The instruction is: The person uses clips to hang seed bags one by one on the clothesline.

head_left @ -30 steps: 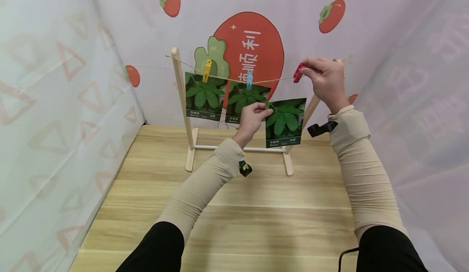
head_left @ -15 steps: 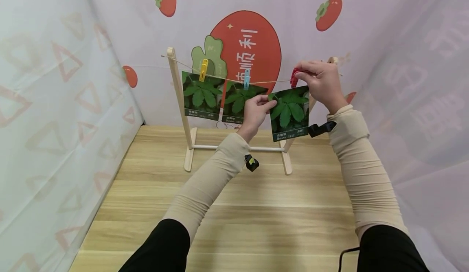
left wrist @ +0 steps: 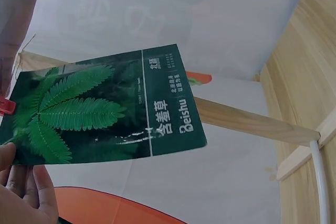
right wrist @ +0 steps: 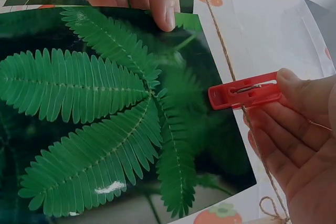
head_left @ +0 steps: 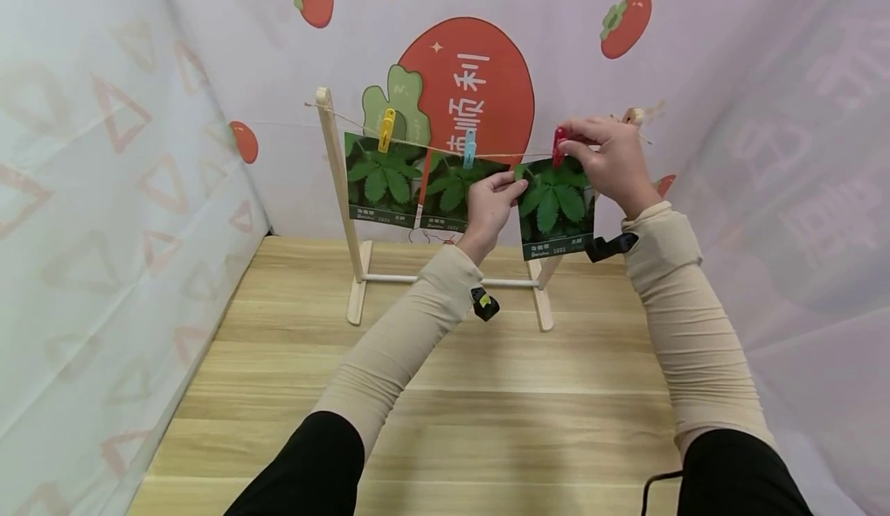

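Observation:
My left hand (head_left: 490,211) pinches the upper left edge of a square card (head_left: 556,218) with a green leaf photo and white lettering. At the card's top edge, my right hand (head_left: 613,162) holds the handle end of a red clothespin (right wrist: 245,92) between thumb and fingers. Twine (right wrist: 218,32) passes through the clothespin in the right wrist view, and its tip overlaps the card's edge. Two matching cards hang from the twine to the left. One is under a yellow clothespin (head_left: 386,130), the other under a light blue clothespin (head_left: 470,149).
The twine spans a wooden stand with a left post (head_left: 339,176), a right post (left wrist: 252,121) and a white bottom rod (head_left: 396,278). It stands on a wood-grain table (head_left: 431,392). A printed cloth backdrop (head_left: 570,45) rises behind and at both sides.
My left hand has brought the card up and to the right, until its top edge meets the red clothespin. The right hand has lowered slightly, and the clothespin now stands more upright.

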Motion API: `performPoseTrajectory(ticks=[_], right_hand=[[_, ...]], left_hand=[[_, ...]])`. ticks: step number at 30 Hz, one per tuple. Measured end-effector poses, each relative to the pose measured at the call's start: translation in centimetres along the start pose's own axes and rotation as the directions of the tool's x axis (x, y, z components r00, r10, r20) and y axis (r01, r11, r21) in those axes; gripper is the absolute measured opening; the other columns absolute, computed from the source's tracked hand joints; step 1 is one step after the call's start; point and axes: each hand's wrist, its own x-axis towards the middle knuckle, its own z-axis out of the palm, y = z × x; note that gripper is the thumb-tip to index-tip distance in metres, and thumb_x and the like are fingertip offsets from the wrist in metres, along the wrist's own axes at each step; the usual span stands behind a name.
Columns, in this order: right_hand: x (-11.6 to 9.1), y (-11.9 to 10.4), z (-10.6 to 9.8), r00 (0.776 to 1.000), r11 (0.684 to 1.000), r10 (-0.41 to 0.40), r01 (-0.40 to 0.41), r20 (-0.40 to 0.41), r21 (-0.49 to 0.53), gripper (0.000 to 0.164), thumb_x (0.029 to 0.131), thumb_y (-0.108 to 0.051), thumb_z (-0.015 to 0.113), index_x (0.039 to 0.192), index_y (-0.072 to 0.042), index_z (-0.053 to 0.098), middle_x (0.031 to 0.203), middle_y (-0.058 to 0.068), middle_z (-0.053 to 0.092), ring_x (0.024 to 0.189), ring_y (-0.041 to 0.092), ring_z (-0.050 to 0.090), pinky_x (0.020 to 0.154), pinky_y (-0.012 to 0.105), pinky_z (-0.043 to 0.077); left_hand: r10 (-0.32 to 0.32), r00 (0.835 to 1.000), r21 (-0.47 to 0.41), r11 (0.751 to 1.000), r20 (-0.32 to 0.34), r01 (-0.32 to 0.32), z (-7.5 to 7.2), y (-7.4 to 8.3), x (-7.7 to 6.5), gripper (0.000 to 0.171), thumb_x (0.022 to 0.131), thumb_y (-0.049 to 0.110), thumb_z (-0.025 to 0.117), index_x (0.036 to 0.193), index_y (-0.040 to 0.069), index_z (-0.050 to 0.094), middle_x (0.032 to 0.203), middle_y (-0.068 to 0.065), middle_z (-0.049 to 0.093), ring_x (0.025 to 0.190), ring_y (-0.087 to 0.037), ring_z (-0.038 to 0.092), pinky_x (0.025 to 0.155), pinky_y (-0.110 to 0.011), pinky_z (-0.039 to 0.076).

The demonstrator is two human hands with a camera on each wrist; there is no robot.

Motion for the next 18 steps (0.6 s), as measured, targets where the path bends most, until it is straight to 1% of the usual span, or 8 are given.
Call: performPoseTrajectory(ticks=[2, 4, 5, 7, 8, 10, 13, 18], right_hand=[[0.0, 0.0, -0.1, 1.000, 1.000, 0.009, -0.009, 0.020, -0.005, 0.029, 0.094, -0.012, 0.065, 0.120, -0.001, 0.068, 0.116, 0.019, 0.070, 0.105, 0.031, 0.064, 0.083, 0.012, 0.045], [-0.1, -0.1, -0.1, 0.999, 1.000, 0.014, -0.014, 0.035, 0.001, 0.031, 0.094, -0.011, 0.064, 0.123, -0.001, 0.066, 0.118, 0.021, 0.069, 0.107, 0.033, 0.063, 0.087, 0.024, 0.050], [-0.1, -0.1, -0.2, 0.999, 1.000, 0.020, -0.021, 0.041, 0.010, 0.032, 0.094, -0.011, 0.064, 0.124, 0.000, 0.066, 0.119, 0.021, 0.068, 0.109, 0.033, 0.062, 0.089, 0.032, 0.051], [-0.2, -0.1, -0.2, 0.998, 0.999, 0.032, -0.033, 0.050, 0.023, 0.033, 0.094, -0.011, 0.064, 0.126, 0.000, 0.064, 0.122, 0.022, 0.067, 0.112, 0.034, 0.061, 0.092, 0.047, 0.051], [-0.3, -0.1, -0.2, 0.998, 0.999, 0.038, -0.040, 0.053, 0.031, 0.034, 0.095, -0.011, 0.064, 0.126, 0.000, 0.064, 0.123, 0.022, 0.066, 0.113, 0.034, 0.060, 0.093, 0.052, 0.050], [-0.4, -0.1, -0.1, 0.998, 0.998, 0.048, -0.051, 0.051, 0.046, 0.035, 0.095, -0.012, 0.064, 0.128, -0.001, 0.063, 0.124, 0.023, 0.065, 0.115, 0.035, 0.059, 0.095, 0.054, 0.048], [-0.5, 0.0, -0.1, 0.998, 0.997, 0.052, -0.054, 0.030, 0.060, 0.036, 0.094, -0.012, 0.064, 0.129, -0.001, 0.062, 0.122, 0.023, 0.066, 0.114, 0.034, 0.060, 0.097, 0.053, 0.047], [-0.6, 0.2, 0.0, 0.999, 0.997, 0.048, -0.048, -0.006, 0.055, 0.036, 0.094, -0.014, 0.065, 0.128, -0.003, 0.063, 0.119, 0.021, 0.068, 0.112, 0.032, 0.061, 0.097, 0.051, 0.048]], left_hand=[[0.001, 1.000, 0.002, 1.000, -0.005, -0.001, 0.1, 0.0, -0.1, 0.031, 0.093, 0.013, 0.067, 0.121, 0.001, 0.067, 0.119, -0.016, 0.069, 0.108, -0.024, 0.067, 0.086, -0.029, 0.056], [0.001, 1.000, 0.008, 1.000, -0.005, -0.001, 0.1, 0.0, -0.2, 0.032, 0.093, 0.014, 0.066, 0.122, 0.001, 0.066, 0.120, -0.015, 0.068, 0.109, -0.024, 0.066, 0.088, -0.030, 0.056], [0.001, 1.000, 0.015, 1.000, -0.006, 0.000, 0.1, -0.1, -0.3, 0.032, 0.093, 0.014, 0.066, 0.123, 0.002, 0.066, 0.121, -0.015, 0.068, 0.109, -0.024, 0.066, 0.089, -0.030, 0.056], [0.009, 1.000, 0.037, 0.999, -0.015, -0.008, -0.1, -0.2, -0.5, 0.030, 0.094, 0.015, 0.066, 0.121, 0.003, 0.067, 0.119, -0.014, 0.069, 0.108, -0.023, 0.066, 0.088, -0.029, 0.055], [0.017, 1.000, 0.057, 0.998, -0.019, -0.016, -0.1, -0.2, -0.6, 0.029, 0.094, 0.016, 0.066, 0.120, 0.004, 0.068, 0.119, -0.013, 0.069, 0.108, -0.022, 0.066, 0.088, -0.029, 0.055], [0.046, 0.999, 0.106, 0.993, -0.027, -0.043, -0.3, -0.4, -0.8, 0.028, 0.094, 0.018, 0.066, 0.119, 0.006, 0.069, 0.117, -0.011, 0.070, 0.106, -0.020, 0.066, 0.086, -0.027, 0.055], [0.108, 0.994, 0.186, 0.977, -0.031, -0.101, -0.6, -0.6, -1.1, 0.026, 0.095, 0.020, 0.065, 0.118, 0.008, 0.071, 0.114, -0.008, 0.071, 0.103, -0.017, 0.067, 0.082, -0.025, 0.055], [0.210, 0.977, 0.316, 0.929, -0.018, -0.194, -1.0, -0.7, -1.5, 0.027, 0.096, 0.022, 0.063, 0.118, 0.008, 0.071, 0.109, -0.009, 0.074, 0.097, -0.017, 0.069, 0.073, -0.024, 0.054]])
